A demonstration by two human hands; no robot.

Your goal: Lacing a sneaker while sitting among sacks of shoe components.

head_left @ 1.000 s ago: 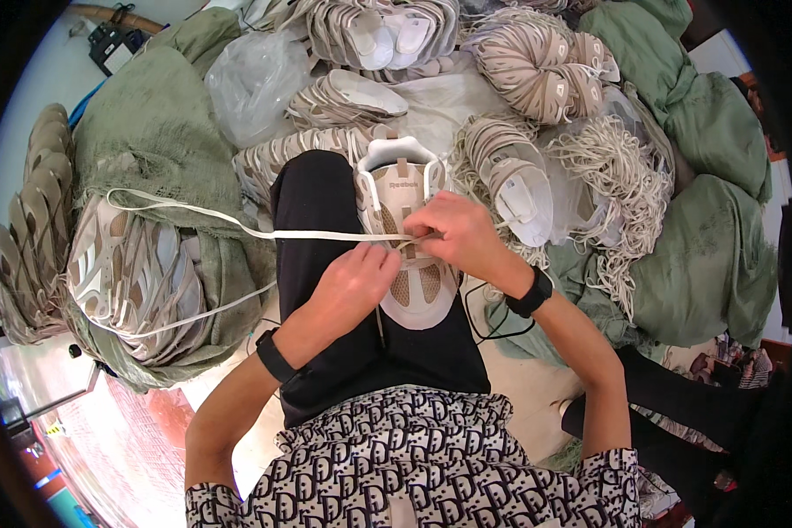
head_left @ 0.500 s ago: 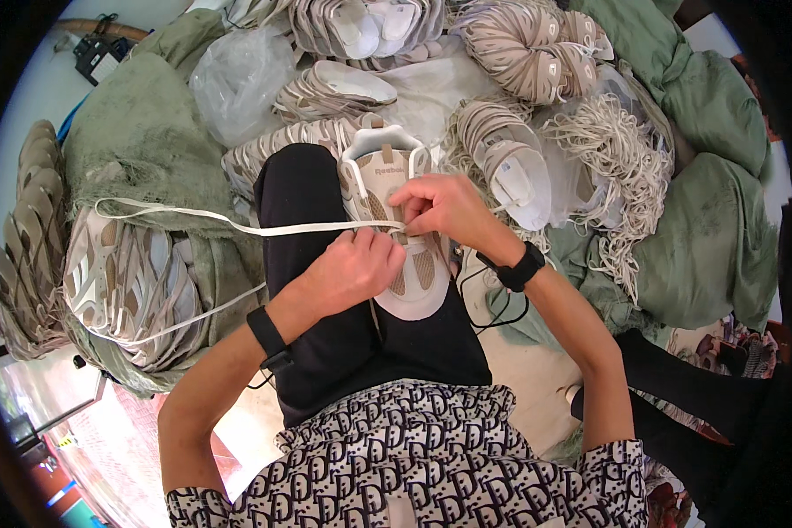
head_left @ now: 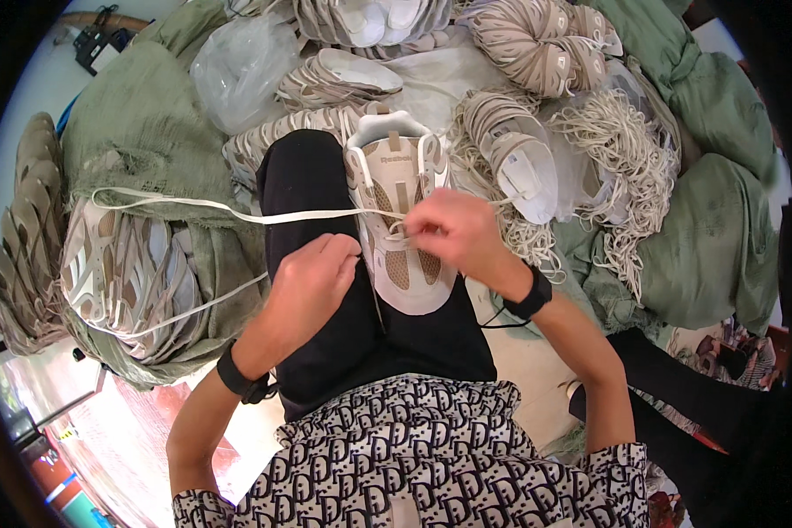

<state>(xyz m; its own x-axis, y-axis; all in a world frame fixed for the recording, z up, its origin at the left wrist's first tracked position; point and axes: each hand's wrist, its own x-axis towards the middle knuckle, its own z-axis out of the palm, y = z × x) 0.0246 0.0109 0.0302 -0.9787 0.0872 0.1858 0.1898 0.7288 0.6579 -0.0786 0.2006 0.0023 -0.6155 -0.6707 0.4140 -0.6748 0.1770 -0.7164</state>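
Observation:
A beige and white shoe upper (head_left: 407, 264) rests on my black-trousered lap, its toe toward me and its heel opening away. A flat cream shoelace (head_left: 282, 217) runs from its lacing area across my left thigh, looping back at the far left. My right hand (head_left: 458, 231) is over the lacing, thumb and fingers pinched on the shoelace there. To the left of the upper, my left hand (head_left: 315, 275) is closed, knuckles up, below the stretched lace and apart from it. Anything in its fingertips is hidden.
Stacked uppers (head_left: 128, 282) lie in a green sack at left, with more bundles (head_left: 537, 44) at the far side. A tangle of cream laces (head_left: 620, 167) hangs at right, near green cloth (head_left: 704, 238). A clear plastic bag (head_left: 242, 75) lies at far left.
My left hand has drawn back left and away from the lacing. My right hand has shifted slightly right and nearer to me. The upper has moved a little right.

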